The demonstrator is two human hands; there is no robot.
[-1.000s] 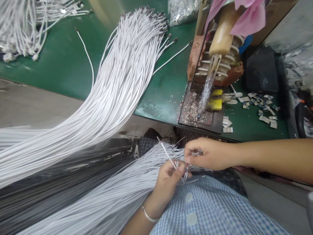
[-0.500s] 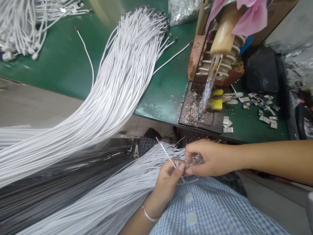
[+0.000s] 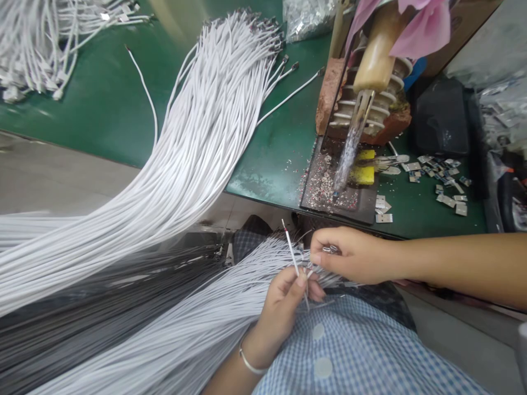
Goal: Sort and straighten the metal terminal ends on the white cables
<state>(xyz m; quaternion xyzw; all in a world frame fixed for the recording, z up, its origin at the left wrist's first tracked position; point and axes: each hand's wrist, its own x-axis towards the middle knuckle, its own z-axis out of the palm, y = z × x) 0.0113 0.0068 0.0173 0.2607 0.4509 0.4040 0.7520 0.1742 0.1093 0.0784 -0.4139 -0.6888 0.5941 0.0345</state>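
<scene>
My left hand [image 3: 284, 304] is closed, pinching a single white cable [image 3: 291, 248] whose stripped tip points up and away. It rests against a bundle of white cables [image 3: 185, 329] lying across my lap. My right hand [image 3: 349, 255] is closed just to the right, fingertips pinched on small metal connector shells [image 3: 329, 250], almost touching my left thumb. A silver bracelet circles my left wrist.
A large bundle of white cables [image 3: 206, 120] drapes over the green bench [image 3: 94, 109] edge. A soldering iron [image 3: 362, 93] rests on a brick stand above a dark tray [image 3: 325, 186] with a yellow sponge [image 3: 362, 174]. Loose metal shells [image 3: 444, 184] lie to the right.
The cable tip in my left hand has swung from leaning left to nearly upright. My right hand has lifted slightly and drawn a little away from my left fingers.
</scene>
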